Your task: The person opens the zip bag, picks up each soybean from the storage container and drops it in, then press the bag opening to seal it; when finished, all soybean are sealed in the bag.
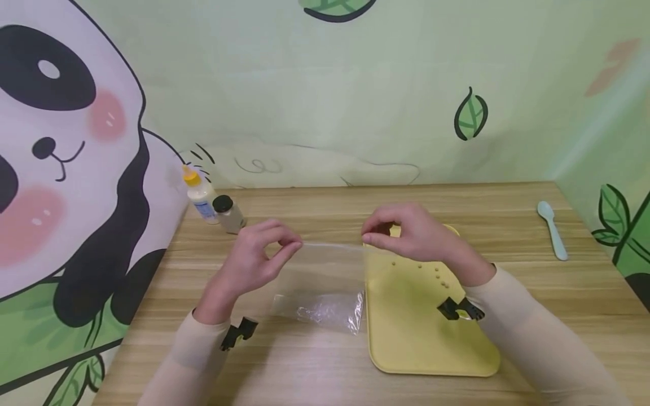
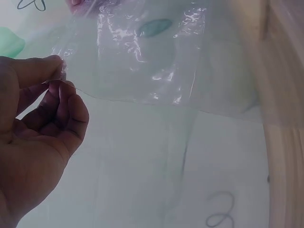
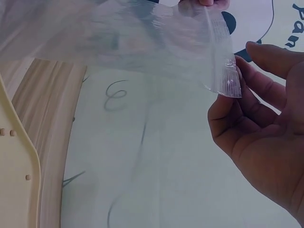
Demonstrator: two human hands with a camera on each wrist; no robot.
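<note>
A clear zip-top plastic bag (image 1: pixel 325 273) is spread between both hands above the table, its lower part creased and shiny. My left hand (image 1: pixel 256 262) pinches one upper corner between thumb and fingers, seen close in the left wrist view. At the other upper corner, my right hand (image 1: pixel 418 234) holds the bag with curled fingers. In the right wrist view, the ribbed zip end (image 3: pixel 227 78) lies against those fingers, while the thumb stands a little apart. Beneath the right hand and forearm is a yellow tray (image 1: pixel 426 344), with several small tan pellets (image 1: pixel 444 284) on it.
A white squeeze bottle with a yellow cap (image 1: pixel 203 197) and a small jar with a black lid (image 1: pixel 231 217) stand at the table's back left. Far right lies a pale blue spoon (image 1: pixel 553 231). Behind the wooden table (image 1: pixel 315 372) rises a printed wall (image 1: pixel 304 113).
</note>
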